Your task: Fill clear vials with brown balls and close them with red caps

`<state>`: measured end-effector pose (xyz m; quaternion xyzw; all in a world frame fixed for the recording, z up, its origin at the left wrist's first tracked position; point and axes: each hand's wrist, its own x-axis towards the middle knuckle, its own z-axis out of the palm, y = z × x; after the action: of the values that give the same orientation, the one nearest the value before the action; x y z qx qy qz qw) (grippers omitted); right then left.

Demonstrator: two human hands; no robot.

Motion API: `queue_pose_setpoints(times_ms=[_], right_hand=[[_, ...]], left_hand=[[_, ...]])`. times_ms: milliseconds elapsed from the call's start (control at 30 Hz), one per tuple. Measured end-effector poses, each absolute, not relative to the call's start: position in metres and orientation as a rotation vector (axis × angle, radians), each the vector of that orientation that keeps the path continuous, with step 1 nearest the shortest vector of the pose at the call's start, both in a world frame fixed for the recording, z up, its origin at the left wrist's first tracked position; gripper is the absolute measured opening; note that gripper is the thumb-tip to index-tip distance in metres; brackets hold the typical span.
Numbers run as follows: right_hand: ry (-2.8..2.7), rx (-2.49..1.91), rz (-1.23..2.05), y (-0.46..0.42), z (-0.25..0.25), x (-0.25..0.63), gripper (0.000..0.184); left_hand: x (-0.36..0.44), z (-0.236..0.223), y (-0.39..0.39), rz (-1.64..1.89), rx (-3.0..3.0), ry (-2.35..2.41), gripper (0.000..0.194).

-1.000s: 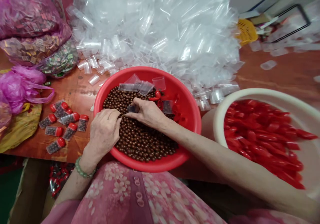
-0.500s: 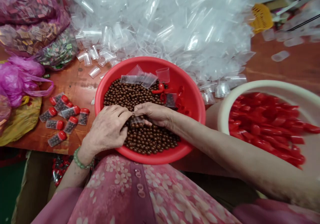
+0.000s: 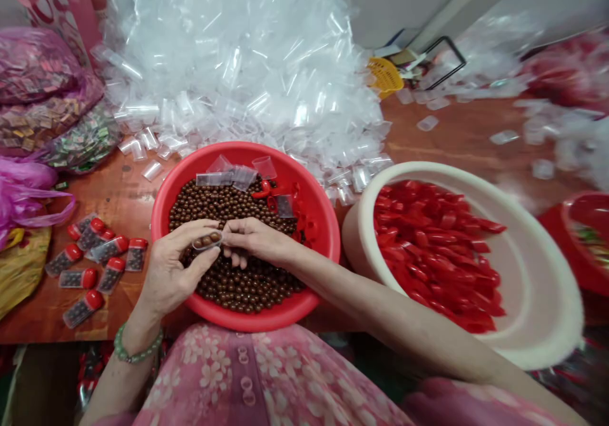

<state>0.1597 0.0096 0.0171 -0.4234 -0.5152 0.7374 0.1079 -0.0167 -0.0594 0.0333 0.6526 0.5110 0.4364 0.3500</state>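
A small clear plastic tube (image 3: 207,240) with a few brown balls inside is pinched between my left hand (image 3: 171,264) and my right hand (image 3: 254,242). It hangs just above a heap of glossy brown balls (image 3: 238,289), which fills a round red plastic basin (image 3: 320,223). Both hands are over that basin. Some empty clear tubes (image 3: 245,176) and a few red caps (image 3: 271,191) lie at its far side. A green bead bracelet (image 3: 137,348) circles my left wrist.
Filled tubes with red caps (image 3: 90,261) lie on the wooden table (image 3: 128,197) at left. A large white basin (image 3: 404,175) of red caps stands at right. A huge pile of clear tubes (image 3: 238,64) rises behind. Pink bags (image 3: 33,67) lie at far left.
The tube has come up out of the balls and now shows brown balls inside. The view has swung right, bringing more of the white basin into sight.
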Motion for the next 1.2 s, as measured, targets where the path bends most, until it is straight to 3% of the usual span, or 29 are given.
queue_pose_setpoints(times_ms=[167,400,500,633,800,900,1033,1200], right_hand=[[-2.429,-1.096,1.224,-0.002,0.036,0.180,0.013],[-2.728,-1.401,0.234,0.046,0.030,0.205,0.025],[-2.879,-1.441,0.043,0.064,0.019,0.205,0.028],[-2.941,-1.365,0.037,0.072,0.006,0.208,0.026],[-2.532,-1.223,0.286,0.071,0.012,0.219,0.014],[-2.016,-1.195,0.751,0.060,0.025,0.215,0.010],[-1.269,-1.078,1.442,0.039,0.040,0.197,0.028],[-1.108,-0.894,1.613,0.023,0.043,0.176,0.028]], left_hand=[[-0.010,0.035,-0.061,1.089,1.409,1.339,0.027],[-0.002,0.037,-0.056,1.081,1.326,1.318,0.019],[0.001,0.036,-0.054,1.082,1.269,1.282,0.019],[0.002,0.034,-0.053,1.114,1.115,1.193,0.018],[0.000,0.035,-0.052,1.123,0.924,1.058,0.020],[-0.001,0.036,-0.053,1.131,0.868,1.006,0.022],[0.001,0.039,-0.056,1.063,0.923,0.976,0.019],[0.008,0.040,-0.058,1.049,0.763,0.989,0.025]])
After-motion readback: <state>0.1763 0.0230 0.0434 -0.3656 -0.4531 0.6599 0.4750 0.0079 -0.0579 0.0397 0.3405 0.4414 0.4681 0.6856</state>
